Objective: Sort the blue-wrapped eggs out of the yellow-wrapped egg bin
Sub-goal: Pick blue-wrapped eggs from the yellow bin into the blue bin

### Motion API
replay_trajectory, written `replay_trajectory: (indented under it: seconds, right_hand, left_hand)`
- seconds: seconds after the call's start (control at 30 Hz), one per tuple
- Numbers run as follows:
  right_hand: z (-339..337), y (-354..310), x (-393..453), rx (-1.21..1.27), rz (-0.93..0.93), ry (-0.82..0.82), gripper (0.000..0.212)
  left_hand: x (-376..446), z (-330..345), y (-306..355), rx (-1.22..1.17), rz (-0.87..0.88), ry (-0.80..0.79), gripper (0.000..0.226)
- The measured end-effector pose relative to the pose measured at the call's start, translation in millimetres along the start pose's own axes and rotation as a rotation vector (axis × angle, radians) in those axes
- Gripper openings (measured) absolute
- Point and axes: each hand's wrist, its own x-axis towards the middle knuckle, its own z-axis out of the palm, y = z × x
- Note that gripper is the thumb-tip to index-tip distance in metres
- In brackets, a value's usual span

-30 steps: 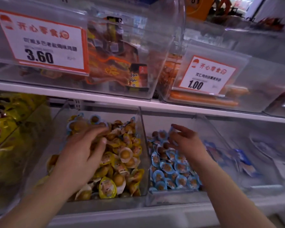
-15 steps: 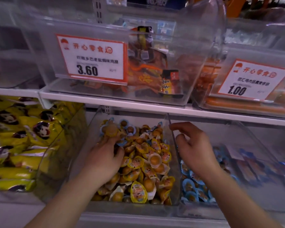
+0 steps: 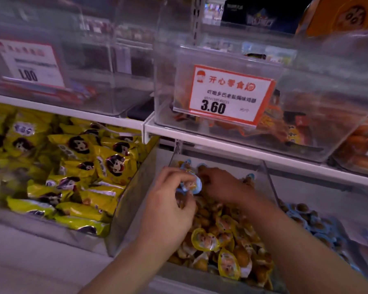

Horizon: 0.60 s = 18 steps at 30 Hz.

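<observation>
A blue-wrapped egg (image 3: 189, 183) is pinched in the curled fingers of the left hand (image 3: 170, 209), above the back of the clear bin of yellow-wrapped eggs (image 3: 227, 247). The right hand (image 3: 225, 185) is buried among the eggs there — whether anything is held cannot be told. More blue-wrapped eggs are piled in the neighbouring bin (image 3: 314, 225).

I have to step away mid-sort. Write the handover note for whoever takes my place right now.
Left hand: pinches a blue-wrapped egg above the yellow-wrapped egg bin.
Right hand: reaches into the back of that bin; whether it grips anything cannot be told.
Blue-wrapped egg bin sits just right of it.
Done: one blue egg lifted.
Left: drop it in the blue bin, then pick out more blue wrappers at the back.
</observation>
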Motion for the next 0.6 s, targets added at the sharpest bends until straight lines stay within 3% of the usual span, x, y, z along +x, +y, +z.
replay_trajectory:
  seconds: [0.07, 0.13, 0.23, 0.3, 0.4, 0.53, 0.6]
  right_hand:
    - [9.0, 3.0, 11.8, -0.119, 0.012, -0.049, 0.051]
    - [13.6, 8.3, 14.3, -0.163, 0.029, 0.034, 0.048]
    - [4.2, 23.6, 15.7, -0.007, 0.039, 0.129, 0.022]
    - [-10.0, 35.6, 17.5, 0.144, 0.125, 0.154, 0.010]
    - [-15.8, 43.1, 27.7, 0.264, 0.257, 0.211, 0.033]
    - [3.8, 31.1, 37.6, -0.041, 0.006, 0.127, 0.042]
    - [14.0, 27.1, 42.1, -0.130, 0.010, 0.059, 0.052]
  left_hand:
    - [3.1, -9.2, 3.0, -0.070, -0.068, 0.086, 0.041]
    - [9.3, -20.0, -2.3, -0.134, -0.168, 0.159, 0.034]
    - [17.4, -31.0, -16.8, -0.201, -0.293, 0.186, 0.024]
    - [16.7, -29.9, -18.8, -0.166, -0.288, 0.172, 0.024]
    - [12.0, -24.7, -13.8, -0.042, -0.188, 0.122, 0.026]
    - [9.1, -23.7, -12.6, 0.012, -0.127, 0.073, 0.025]
    - [8.4, -24.2, -11.3, 0.001, -0.118, 0.084, 0.024]
